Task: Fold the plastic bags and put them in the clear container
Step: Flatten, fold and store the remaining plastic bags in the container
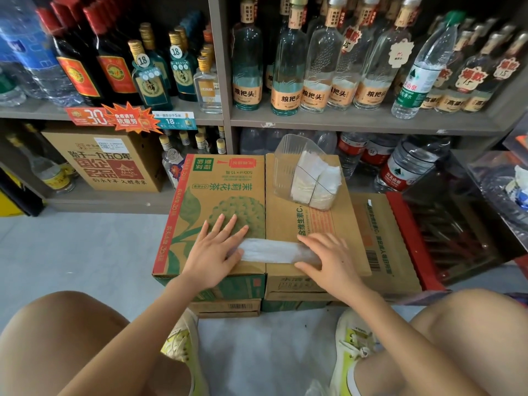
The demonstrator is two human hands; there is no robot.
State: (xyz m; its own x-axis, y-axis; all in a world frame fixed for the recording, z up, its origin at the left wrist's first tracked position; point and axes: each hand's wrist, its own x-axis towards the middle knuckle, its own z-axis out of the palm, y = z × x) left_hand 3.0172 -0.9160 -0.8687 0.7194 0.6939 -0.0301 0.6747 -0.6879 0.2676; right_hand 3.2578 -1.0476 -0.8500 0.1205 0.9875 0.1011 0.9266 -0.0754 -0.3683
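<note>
On the dull brown cardboard boxes (217, 195) lies a thin, milky, crinkly plastic bag (271, 250), farther back on the boxes stands a clear container (285, 167) of smooth shiny plastic, and behind the boxes the bottles (285, 67) are shiny glass.

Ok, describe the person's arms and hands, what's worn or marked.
The left arm and right arm are bare, no sleeves in view. The left hand and right hand carry no gloves, rings, watch or bracelet. A small dark speck sits on the right hand's back.
</note>
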